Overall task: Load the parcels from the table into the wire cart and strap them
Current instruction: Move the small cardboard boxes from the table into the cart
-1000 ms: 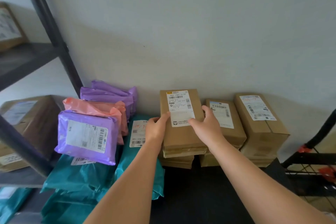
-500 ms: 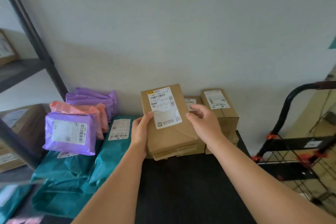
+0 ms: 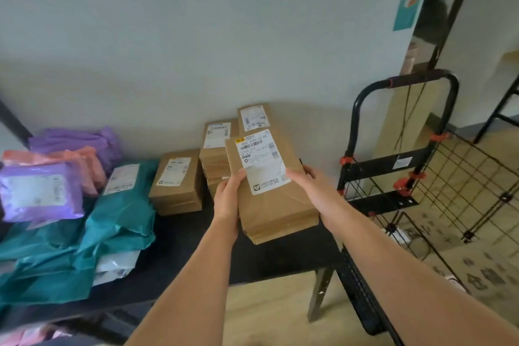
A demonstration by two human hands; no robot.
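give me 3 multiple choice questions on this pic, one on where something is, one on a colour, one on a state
1. Where does the cart stand from the table?
A) to its right
B) to its left
C) on top of it

2. The mailers right beside the boxes are:
A) yellow
B) teal
C) black

3. The stack nearest the camera is:
A) in the cart
B) untouched on the table
C) gripped by both hands

Answers:
1 A, the cart's frame rises past the table's right end.
2 B, teal mailers lie just left of the boxes.
3 C, the left hand and right hand clasp its sides.
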